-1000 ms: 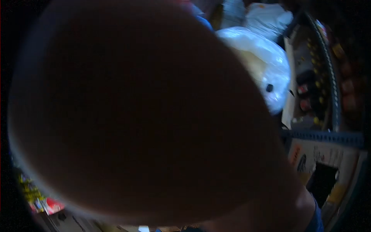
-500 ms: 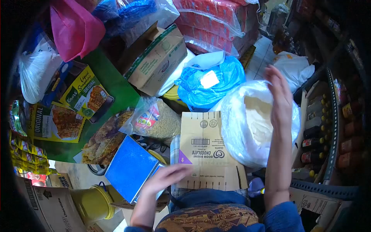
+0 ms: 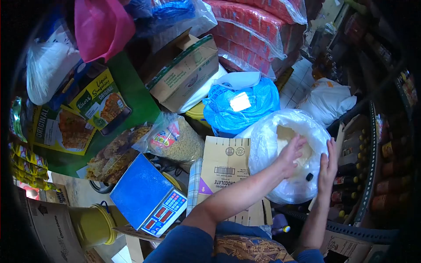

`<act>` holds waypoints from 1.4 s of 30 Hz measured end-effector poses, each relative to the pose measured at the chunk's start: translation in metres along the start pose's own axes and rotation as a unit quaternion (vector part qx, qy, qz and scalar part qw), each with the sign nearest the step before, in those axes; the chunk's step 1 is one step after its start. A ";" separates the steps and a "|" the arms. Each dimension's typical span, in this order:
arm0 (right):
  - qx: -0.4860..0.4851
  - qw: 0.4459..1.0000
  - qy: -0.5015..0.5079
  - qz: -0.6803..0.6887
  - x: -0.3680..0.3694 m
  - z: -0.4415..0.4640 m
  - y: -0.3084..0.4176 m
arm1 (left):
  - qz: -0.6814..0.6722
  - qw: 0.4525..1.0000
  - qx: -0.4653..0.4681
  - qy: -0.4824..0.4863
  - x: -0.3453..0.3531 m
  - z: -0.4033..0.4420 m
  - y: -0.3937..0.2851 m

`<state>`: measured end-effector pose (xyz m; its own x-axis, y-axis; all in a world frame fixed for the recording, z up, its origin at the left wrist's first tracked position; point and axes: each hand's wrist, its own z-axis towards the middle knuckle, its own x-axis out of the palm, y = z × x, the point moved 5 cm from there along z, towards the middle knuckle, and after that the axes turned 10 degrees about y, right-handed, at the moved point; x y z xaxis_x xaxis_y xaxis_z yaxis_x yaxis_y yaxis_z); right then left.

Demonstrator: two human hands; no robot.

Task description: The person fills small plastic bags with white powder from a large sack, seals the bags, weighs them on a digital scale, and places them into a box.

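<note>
A white plastic-lined sack [image 3: 265, 175] stands at the right of my lap, its mouth open on a pale powdery content. My left hand [image 3: 290, 157] reaches across into that mouth, fingers spread, with nothing visible in them. Against the sack's right side, my right hand [image 3: 327, 168] lies with its fingers stretched out. A small black piece [image 3: 309, 176] shows on the near inner plastic, between the hands. Under my left forearm is a flattened chocolate carton [image 3: 226, 164].
At the left sits a blue-topped digital scale [image 3: 142, 186]. Beyond it are a bag of beige pellets [image 3: 182, 139], a blue bag [image 3: 241, 107] and an upright cardboard box [image 3: 184, 72]. Bottles [image 3: 346, 179] line the right shelf. A yellow bucket [image 3: 90, 225] stands lower left.
My left hand has moved right from beside the scale to the sack's mouth. My right hand has come down from above the sack to its right side. The scale's display is uncovered.
</note>
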<state>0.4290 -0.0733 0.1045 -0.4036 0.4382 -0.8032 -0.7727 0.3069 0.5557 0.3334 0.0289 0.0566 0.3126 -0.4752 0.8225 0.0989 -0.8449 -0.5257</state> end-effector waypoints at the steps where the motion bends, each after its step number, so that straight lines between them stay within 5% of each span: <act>1: -0.038 0.982 0.032 0.182 0.041 -0.003 0.008 | -0.005 1.000 -0.015 -0.004 -0.004 0.000 0.005; 2: -0.073 0.929 0.062 0.358 0.066 -0.003 0.015 | -0.003 1.000 -0.013 -0.005 -0.009 -0.006 0.004; 3: -0.074 0.929 0.058 0.359 0.065 0.000 0.017 | -0.036 0.999 0.023 0.004 -0.015 -0.013 0.000; 4: -0.093 0.985 0.111 0.091 0.064 0.007 0.021 | -0.071 0.995 0.062 0.016 -0.019 -0.020 -0.009; 5: -0.105 0.965 0.156 -0.185 0.066 0.016 0.023 | -0.075 0.995 0.052 0.029 -0.033 -0.048 -0.032; 7: -0.103 0.965 0.108 -0.216 0.054 0.043 0.029 | 0.006 0.981 0.177 0.085 -0.063 -0.095 -0.073; 8: -0.101 0.962 0.065 -0.244 0.045 0.061 0.035 | 0.037 0.978 0.202 0.033 -0.086 -0.116 -0.082; 9: -0.153 0.979 0.010 -0.132 0.042 0.079 0.059 | 0.068 0.972 0.225 -0.021 -0.109 -0.137 -0.086; 11: -0.126 0.984 0.060 0.109 0.063 0.121 0.099 | -0.082 0.971 0.216 0.053 -0.159 -0.164 -0.075; 15: -0.079 0.987 0.128 0.064 0.188 0.217 0.095 | -0.179 0.955 0.209 0.109 -0.238 -0.192 -0.013; 20: 0.156 0.966 0.198 -0.067 0.281 0.247 0.057 | -0.124 0.963 0.225 0.084 -0.244 -0.197 -0.008; 31: 0.130 0.970 0.187 -0.084 0.288 0.252 0.042 | -0.125 0.965 0.203 0.110 -0.240 -0.193 -0.013; 33: 0.089 0.988 0.090 -0.087 0.278 0.255 0.050 | -0.119 0.967 0.204 0.093 -0.244 -0.192 -0.011; 37: 0.079 0.992 0.088 -0.043 0.251 0.261 0.064 | -0.112 0.968 0.205 0.088 -0.243 -0.193 -0.010; 40: 0.010 0.998 -0.010 -0.064 0.223 0.265 0.074 | -0.110 0.968 0.206 0.088 -0.240 -0.193 -0.012; 42: -0.058 0.960 -0.048 0.269 0.206 0.272 0.067 | -0.102 0.970 0.205 0.077 -0.239 -0.194 -0.013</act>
<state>0.4275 0.2673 0.0344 -0.7174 0.5844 -0.3792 -0.5155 -0.0791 0.8533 0.0744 0.1062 -0.0911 0.1053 -0.3651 0.9250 0.5215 -0.7717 -0.3640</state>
